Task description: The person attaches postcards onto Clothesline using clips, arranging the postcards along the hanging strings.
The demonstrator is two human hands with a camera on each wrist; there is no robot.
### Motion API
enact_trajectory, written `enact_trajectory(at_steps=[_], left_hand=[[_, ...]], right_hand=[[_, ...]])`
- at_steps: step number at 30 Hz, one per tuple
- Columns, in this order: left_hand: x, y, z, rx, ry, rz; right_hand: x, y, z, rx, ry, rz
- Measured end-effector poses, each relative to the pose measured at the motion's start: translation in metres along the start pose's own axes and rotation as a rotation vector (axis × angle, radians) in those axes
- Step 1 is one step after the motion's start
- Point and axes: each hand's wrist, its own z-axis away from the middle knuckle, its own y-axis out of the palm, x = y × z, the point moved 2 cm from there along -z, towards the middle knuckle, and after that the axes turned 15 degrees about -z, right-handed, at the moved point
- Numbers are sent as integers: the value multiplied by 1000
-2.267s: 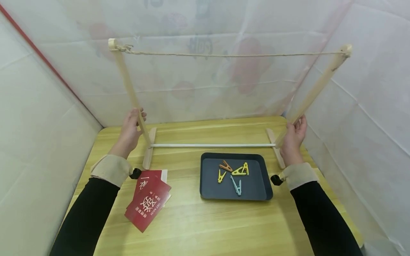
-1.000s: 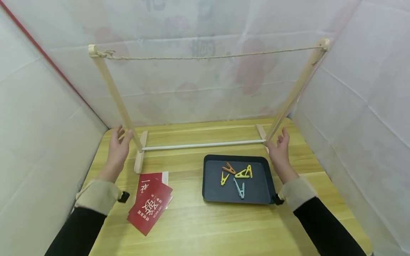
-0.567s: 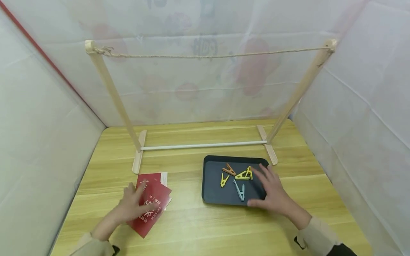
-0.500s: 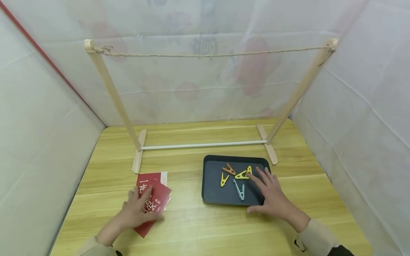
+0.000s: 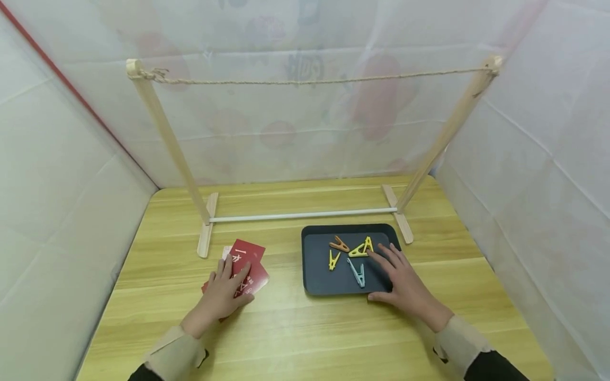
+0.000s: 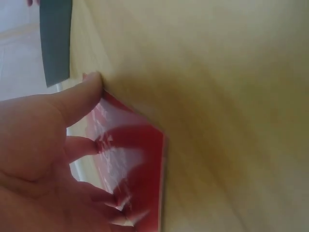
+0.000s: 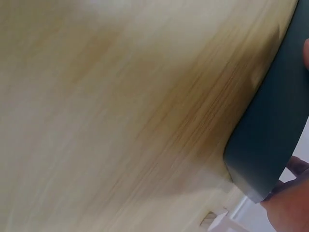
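My left hand (image 5: 220,296) rests with spread fingers on a small pile of red printed cards (image 5: 257,275) on the table. In the left wrist view, fingertips touch the top of the red card (image 6: 150,169) and the thumb lies at its edge. My right hand (image 5: 407,288) lies spread across the right side of a dark grey tray (image 5: 318,275), thumb at the front rim. Inside the tray are an orange clothespin (image 5: 339,244), a light blue clothespin (image 5: 356,274) and several yellow clothespins (image 5: 334,260). The tray's outer wall (image 7: 270,125) shows in the right wrist view.
Behind the tray stands a wooden frame with two posts (image 5: 169,140), a white crossbar (image 5: 305,215) and flat feet. A twine line (image 5: 295,82) runs between the post tops. White sheeting (image 5: 286,153) encloses the wood-grain table (image 5: 305,344) at back and sides.
Both hands let go of the frame's posts and came down to the cards and tray. The cards have slid away and to the right under my left hand; the tray has shifted slightly away.
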Motion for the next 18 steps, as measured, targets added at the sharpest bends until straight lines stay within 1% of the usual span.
enact_trajectory(at_steps=[4,7,12,15,18], left_hand=[[4,2,-15,0,7,13],[6,3,-22,-29,6,25],[8,6,-24,-104,-12,2],[7,7,-23,-146,-36,-20],[6,8,-22,-189,-59,-31]], right_hand=[[-3,0,-4,2,19,-11],[-4,0,-8,11,20,-25],[-1,3,-15,12,36,-45],[1,6,-19,-18,49,-51],[5,9,-25,-52,37,-34]])
